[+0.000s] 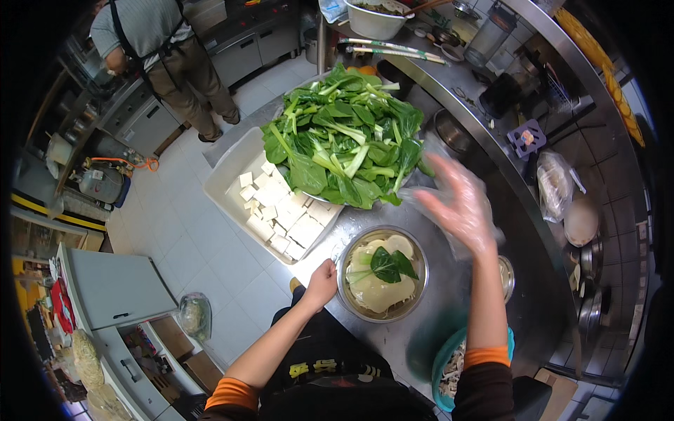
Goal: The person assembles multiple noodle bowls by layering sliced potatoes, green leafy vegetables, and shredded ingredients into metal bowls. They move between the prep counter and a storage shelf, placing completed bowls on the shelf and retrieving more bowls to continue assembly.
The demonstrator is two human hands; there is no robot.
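My right hand (463,203), in a clear plastic glove, is slightly blurred by motion. Its fingers are apart and hold nothing, beside a big heap of leafy green vegetables (344,133). Curled closed, my left hand (323,284) is just left of a round metal bowl (424,281); I cannot make out whether it touches the rim or grips anything. Inside the bowl, a few green leaves (385,265) lie on pale round slices (379,291). A white tub (228,172) of cut tofu (281,217) stands left of the greens, partly under them.
A teal basket (441,372) with pale shredded pieces is by my right forearm, near a small metal bowl (507,277). Long chopsticks (393,50) and a white basin (375,22) lie farther back. A person (158,56) stands at the far-left counter.
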